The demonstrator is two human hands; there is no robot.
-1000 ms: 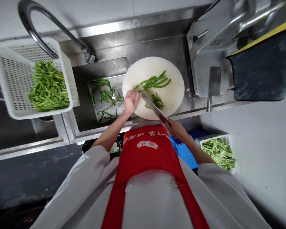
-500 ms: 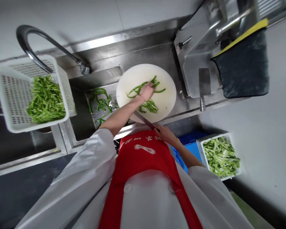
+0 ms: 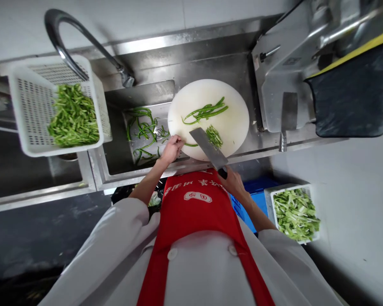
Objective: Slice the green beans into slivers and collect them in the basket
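On the round white cutting board [image 3: 236, 123] lie several long green chili peppers [image 3: 207, 111] and, nearer me, a small pile of cut pepper pieces [image 3: 214, 137]. My right hand [image 3: 232, 180] is closed round the dark handle of a cleaver [image 3: 209, 146]. Its wide blade slants over the near part of the board, beside the cut pieces. My left hand [image 3: 173, 148] is at the board's left edge, fingers pinched at the end of a single green chili pepper [image 3: 190, 145], which points right towards the blade. The fingers partly hide that end.
More chili peppers [image 3: 143, 127] lie in the sink [image 3: 118, 159] left of the board. A white basket [image 3: 25, 144] of cut green pieces stands under a curved faucet [image 3: 83, 32]. Another cleaver [image 3: 289, 112] rests at right. A crate of chopped greens [image 3: 295, 214] is lower right.
My left hand has left the peppers mid-board and moved left and nearer me, to the board's edge. The cleaver has turned so its broad side shows. The whole view has shifted slightly.
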